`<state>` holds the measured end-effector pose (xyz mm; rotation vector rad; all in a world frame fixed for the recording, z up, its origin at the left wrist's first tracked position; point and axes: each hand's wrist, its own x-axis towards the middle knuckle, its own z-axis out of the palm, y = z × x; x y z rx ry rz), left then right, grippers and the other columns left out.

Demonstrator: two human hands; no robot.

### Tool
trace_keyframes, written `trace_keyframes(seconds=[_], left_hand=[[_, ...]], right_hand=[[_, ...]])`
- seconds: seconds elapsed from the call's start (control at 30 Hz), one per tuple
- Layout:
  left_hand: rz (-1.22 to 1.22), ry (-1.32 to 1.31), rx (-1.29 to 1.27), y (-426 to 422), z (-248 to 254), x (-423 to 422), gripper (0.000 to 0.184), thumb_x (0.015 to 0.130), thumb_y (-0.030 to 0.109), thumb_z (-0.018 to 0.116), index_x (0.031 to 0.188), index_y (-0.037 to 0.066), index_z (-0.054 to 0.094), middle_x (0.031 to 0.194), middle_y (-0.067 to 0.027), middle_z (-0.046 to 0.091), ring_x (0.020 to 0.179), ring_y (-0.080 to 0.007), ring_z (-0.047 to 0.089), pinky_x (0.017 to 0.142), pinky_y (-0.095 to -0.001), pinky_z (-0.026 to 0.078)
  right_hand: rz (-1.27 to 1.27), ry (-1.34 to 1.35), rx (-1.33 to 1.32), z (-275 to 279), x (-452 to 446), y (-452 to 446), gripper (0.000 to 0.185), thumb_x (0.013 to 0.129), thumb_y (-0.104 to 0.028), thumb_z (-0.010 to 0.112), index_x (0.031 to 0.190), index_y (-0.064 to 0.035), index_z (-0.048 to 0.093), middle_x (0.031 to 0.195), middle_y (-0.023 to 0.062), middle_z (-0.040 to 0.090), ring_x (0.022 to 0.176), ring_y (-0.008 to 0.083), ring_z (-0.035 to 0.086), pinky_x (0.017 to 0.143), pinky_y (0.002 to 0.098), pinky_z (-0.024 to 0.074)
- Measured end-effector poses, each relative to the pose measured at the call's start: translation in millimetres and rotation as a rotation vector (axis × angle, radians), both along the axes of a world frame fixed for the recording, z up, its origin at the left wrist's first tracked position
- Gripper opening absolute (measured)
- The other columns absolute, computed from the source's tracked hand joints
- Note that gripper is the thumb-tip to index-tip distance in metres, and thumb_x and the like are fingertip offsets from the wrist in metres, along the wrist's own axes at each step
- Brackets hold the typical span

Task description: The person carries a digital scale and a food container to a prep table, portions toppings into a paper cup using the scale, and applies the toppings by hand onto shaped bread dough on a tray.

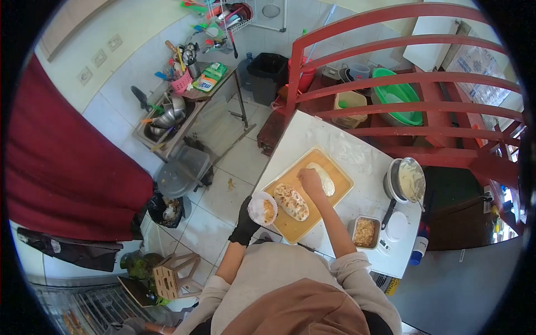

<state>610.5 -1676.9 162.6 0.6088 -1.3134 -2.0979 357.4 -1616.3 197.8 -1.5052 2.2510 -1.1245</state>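
My left hand (244, 224), in a black glove, holds a white paper cup (257, 207) with golden flakes (268, 211) in it, just off the left side of a tan tray (288, 231). On the tray lie two oval loaves. The nearer loaf (291, 202) has a pale coating dotted with golden flakes. The farther loaf (325, 181) is coated smooth white and looks mostly bare of flakes. Bare and with fingers drawn together, my right hand (309, 180) hovers at the left end of the white loaf. What its fingers hold, if anything, is hidden.
On the table's right side stand a metal tin (365, 233) of flakes, a dark-handled knife (388, 214), a white round container (397, 225) and a metal bowl (411, 177) with pale cream. A red railing (402, 106) borders the far side. A sink (162, 131) stands left.
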Motion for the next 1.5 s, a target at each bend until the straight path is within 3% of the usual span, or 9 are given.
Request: trace_keyframes(seconds=[0.07, 0.2, 0.37, 0.67, 0.8, 0.9, 0.97, 1.1, 1.5], left_hand=[[0.008, 0.153, 0.258, 4.0, 17.4, -2.2, 0.021, 0.087, 0.010, 0.045, 0.106, 0.005, 0.051, 0.098, -0.0047, 0.056, 0.090, -0.0149, 0.056, 0.081, -0.0307, 0.047], [0.010, 0.236, 0.637, -1.3, 5.9, -3.1, 0.021, 0.087, 0.010, 0.045, 0.106, 0.005, 0.051, 0.097, -0.0043, 0.056, 0.091, -0.0148, 0.056, 0.080, -0.0300, 0.047], [-0.021, 0.046, 0.041, 1.6, 6.5, -1.9, 0.026, 0.087, 0.015, 0.047, 0.110, 0.003, 0.048, 0.107, -0.0130, 0.054, 0.099, -0.0245, 0.054, 0.084, -0.0455, 0.049], [0.014, -0.018, 0.047, -3.4, -16.9, -3.2, 0.027, 0.088, 0.018, 0.042, 0.109, 0.002, 0.049, 0.108, -0.0131, 0.055, 0.099, -0.0262, 0.054, 0.085, -0.0471, 0.047], [-0.004, 0.077, 0.245, 4.0, 36.3, -4.9, 0.028, 0.078, 0.005, 0.058, 0.105, 0.005, 0.050, 0.099, -0.0059, 0.057, 0.092, -0.0160, 0.056, 0.082, -0.0305, 0.047], [-0.017, -0.119, -0.322, 2.0, 28.1, -5.4, 0.025, 0.081, 0.005, 0.054, 0.106, 0.005, 0.050, 0.099, -0.0058, 0.057, 0.092, -0.0161, 0.056, 0.082, -0.0308, 0.047], [-0.033, 0.212, 0.512, -0.8, 25.8, -6.8, 0.022, 0.085, 0.008, 0.047, 0.107, 0.005, 0.051, 0.099, -0.0057, 0.057, 0.093, -0.0164, 0.056, 0.082, -0.0311, 0.047], [-0.016, 0.085, 0.278, 1.0, 22.5, -5.4, 0.022, 0.089, 0.014, 0.042, 0.106, 0.004, 0.051, 0.099, -0.0061, 0.057, 0.094, -0.0174, 0.056, 0.084, -0.0325, 0.047], [-0.060, 0.280, 0.722, 4.4, 40.3, -9.3, 0.034, 0.092, 0.027, 0.035, 0.111, 0.004, 0.051, 0.106, -0.0100, 0.056, 0.100, -0.0223, 0.054, 0.089, -0.0391, 0.044]], right_hand=[[-0.081, 0.228, 0.012, -14.0, 2.6, 12.7, 0.011, 0.072, 0.000, 0.049, 0.074, 0.0014, 0.060, 0.066, 0.0207, 0.060, 0.065, 0.0327, 0.061, 0.057, 0.0394, 0.0476], [-0.217, 0.185, 0.177, 0.8, 24.9, 23.2, 0.010, 0.072, -0.001, 0.050, 0.072, 0.0016, 0.059, 0.065, 0.0213, 0.058, 0.066, 0.0357, 0.060, 0.057, 0.0411, 0.0467], [-0.241, 0.057, 0.178, -6.2, 26.4, 28.2, 0.005, 0.071, 0.000, 0.056, 0.074, 0.0018, 0.060, 0.068, 0.0206, 0.059, 0.068, 0.0349, 0.060, 0.059, 0.0396, 0.0474], [-0.161, 0.092, 0.178, -22.6, 17.1, 24.3, 0.003, 0.068, 0.000, 0.060, 0.071, -0.0006, 0.061, 0.069, 0.0183, 0.060, 0.066, 0.0324, 0.060, 0.060, 0.0375, 0.0481], [-0.148, 0.129, 0.190, -21.7, 15.1, 23.4, 0.006, 0.066, 0.000, 0.062, 0.072, -0.0011, 0.061, 0.068, 0.0175, 0.061, 0.065, 0.0320, 0.060, 0.058, 0.0366, 0.0480], [-0.102, -0.014, 0.178, -24.7, 9.6, 26.9, 0.011, 0.064, 0.001, 0.062, 0.075, -0.0011, 0.060, 0.068, 0.0171, 0.061, 0.064, 0.0298, 0.060, 0.056, 0.0346, 0.0477], [-0.056, -0.028, 0.104, -19.1, 7.9, 27.1, 0.012, 0.065, 0.001, 0.063, 0.076, 0.0000, 0.058, 0.067, 0.0145, 0.061, 0.064, 0.0246, 0.063, 0.057, 0.0312, 0.0488], [-0.002, -0.288, 0.041, 17.3, 11.5, 37.1, 0.012, 0.068, -0.001, 0.064, 0.078, 0.0005, 0.057, 0.068, 0.0113, 0.064, 0.067, 0.0191, 0.064, 0.060, 0.0284, 0.0504], [0.161, -0.233, 0.062, 69.3, 34.1, 35.1, 0.014, 0.074, -0.005, 0.064, 0.088, -0.0008, 0.062, 0.083, 0.0096, 0.066, 0.071, 0.0169, 0.064, 0.063, 0.0279, 0.0512]])
